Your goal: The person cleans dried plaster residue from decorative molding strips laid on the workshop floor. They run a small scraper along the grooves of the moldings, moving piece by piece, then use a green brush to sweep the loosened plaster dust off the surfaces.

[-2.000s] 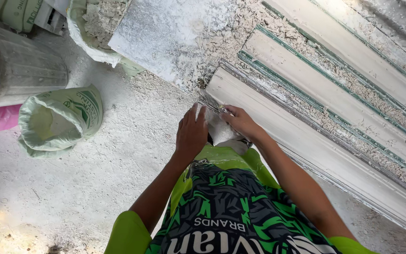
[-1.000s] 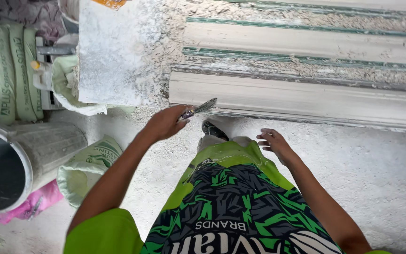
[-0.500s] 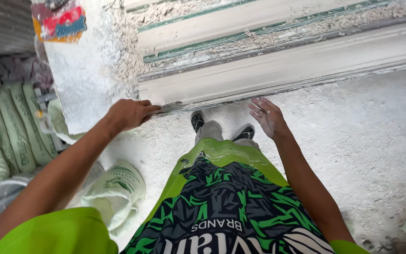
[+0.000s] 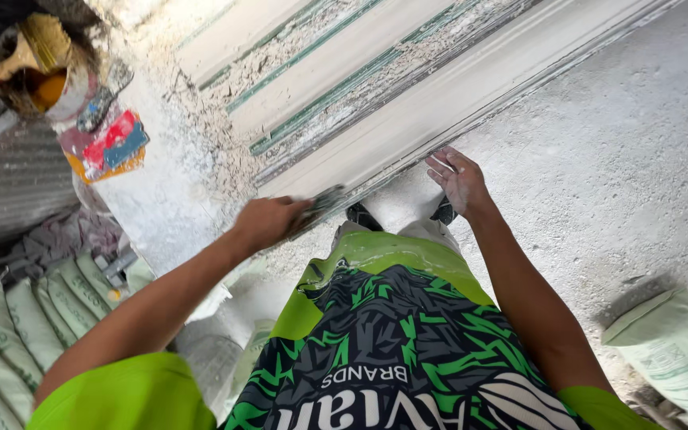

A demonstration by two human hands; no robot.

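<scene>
Having swung from the far pile to the near end of the white plaster moulding (image 4: 471,87), the left hand (image 4: 268,223) clamps a scraper (image 4: 322,203) against its edge (blade blurred) while the right hand (image 4: 459,179) rests open-fingered beside it.

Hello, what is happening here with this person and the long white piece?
A person stands over a long white plaster moulding on a dusty floor. The left hand holds a flat scraper blade against the moulding's near edge. The right hand, open and dusty, rests at the same edge. Sacks lie nearby.
</scene>
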